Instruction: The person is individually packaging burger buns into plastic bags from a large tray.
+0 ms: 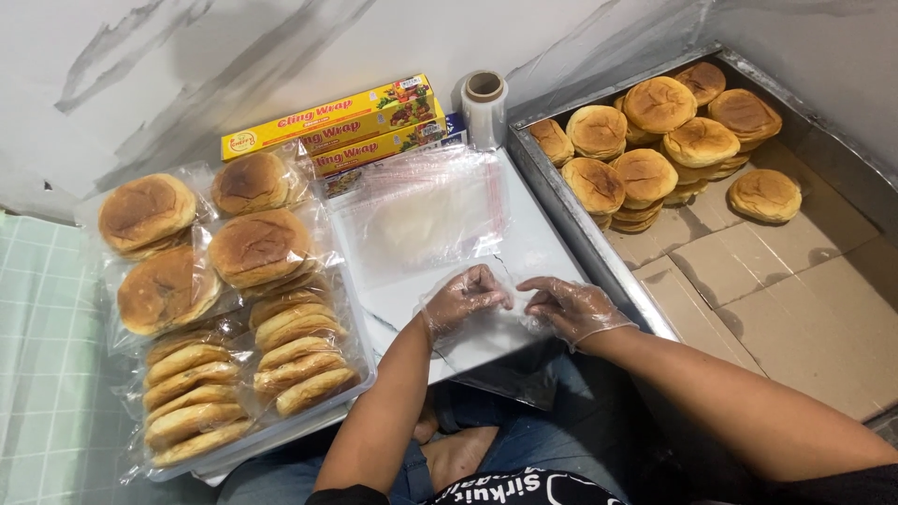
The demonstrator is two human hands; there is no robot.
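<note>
My left hand (463,297) and my right hand (571,307) both wear thin clear gloves. Together they pinch an empty clear plastic bag (496,351) that lies over the front edge of a white board (543,248) above my lap. Farther back on the board rests a stack of clear plastic bags (426,220). Loose round buns (655,131) are piled in a metal tray (561,201) lined with cardboard at the right. Bagged buns (243,309) lie in rows at the left.
Yellow boxes of cling wrap (346,126) and a roll of clear film (485,105) stand against the white wall at the back. A single bun (765,194) sits apart on the tray's cardboard. Green checked cloth (47,365) covers the far left.
</note>
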